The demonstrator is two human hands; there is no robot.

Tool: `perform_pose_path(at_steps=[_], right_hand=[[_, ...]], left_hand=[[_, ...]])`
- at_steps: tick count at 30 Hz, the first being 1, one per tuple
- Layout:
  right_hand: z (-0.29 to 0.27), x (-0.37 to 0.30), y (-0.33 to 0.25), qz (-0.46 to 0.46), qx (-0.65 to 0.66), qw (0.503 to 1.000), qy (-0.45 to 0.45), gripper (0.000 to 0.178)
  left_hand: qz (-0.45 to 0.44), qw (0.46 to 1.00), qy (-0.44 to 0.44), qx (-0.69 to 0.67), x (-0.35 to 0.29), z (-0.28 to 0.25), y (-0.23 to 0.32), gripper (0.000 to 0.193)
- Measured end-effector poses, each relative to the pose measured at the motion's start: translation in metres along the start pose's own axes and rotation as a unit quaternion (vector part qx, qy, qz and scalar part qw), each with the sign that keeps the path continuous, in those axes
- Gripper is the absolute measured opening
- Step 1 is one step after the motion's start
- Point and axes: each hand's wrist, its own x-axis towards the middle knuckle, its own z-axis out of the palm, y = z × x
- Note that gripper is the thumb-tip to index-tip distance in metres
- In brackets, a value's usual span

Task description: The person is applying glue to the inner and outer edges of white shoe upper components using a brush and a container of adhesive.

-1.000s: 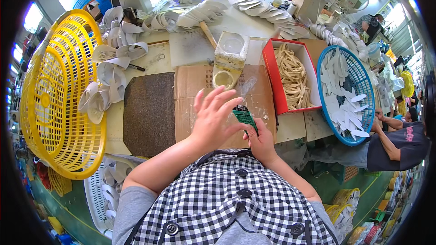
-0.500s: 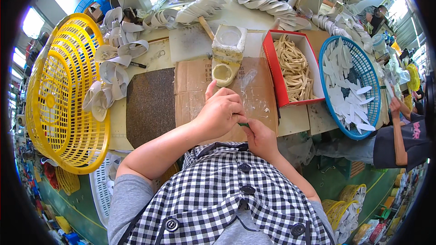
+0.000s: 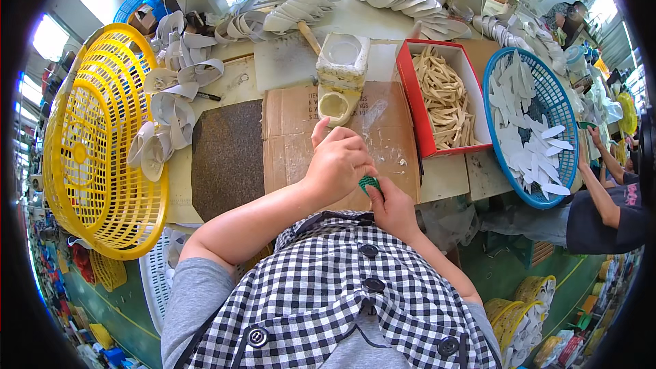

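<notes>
Head view shows us our fingers (image 3: 355, 164) of the left hand (image 3: 338, 164) curled together over a small green piece (image 3: 370, 184), while the right hand (image 3: 391, 206) pinches its lower edge from beneath. It sits just nearer us than the cardboard sheet (image 3: 301, 130), almost wholly covered. We judge it light, thin and somewhat stiff, best held by its edges. Beyond the cardboard stands a glue pot (image 3: 336, 104); to its right a red tray (image 3: 411, 96), to its left a dark mat (image 3: 227, 157).

You've got bare cardboard sheet (image 3: 290, 143) and dark mat (image 3: 225, 157) leftward; glue cup (image 3: 336, 104) blocks ahead, red box (image 3: 444, 99) right.
</notes>
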Motion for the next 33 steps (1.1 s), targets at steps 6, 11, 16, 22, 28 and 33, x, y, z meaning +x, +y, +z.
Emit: perform_pose_path(at_steps=[6,11,16,22,28,33], right_hand=[[-0.002,0.002,0.001,0.003,0.002,1.000,0.017,0.017],[-0.002,0.003,0.009,0.011,0.043,0.998,0.040,0.023],[-0.005,0.006,0.004,0.080,0.180,0.980,0.014,0.027],[-0.008,0.004,0.015,0.186,0.331,0.925,-0.005,0.025],[-0.019,-0.007,0.034,0.201,0.339,0.918,0.031,0.031],[-0.025,-0.014,0.045,0.231,0.319,0.919,0.023,0.036]], left_hand=[[-0.138,0.980,0.096,-0.102,0.013,0.006,-0.025,0.016],[-0.170,0.973,0.075,-0.140,-0.001,-0.004,-0.036,0.033],[-0.333,0.827,0.025,-0.451,-0.018,0.005,-0.045,0.053],[-0.369,0.768,0.016,-0.523,-0.018,0.011,-0.040,0.065],[-0.198,0.962,-0.187,0.028,-0.023,0.048,-0.040,0.038],[-0.033,0.958,-0.179,0.221,-0.009,0.117,-0.066,0.055]])
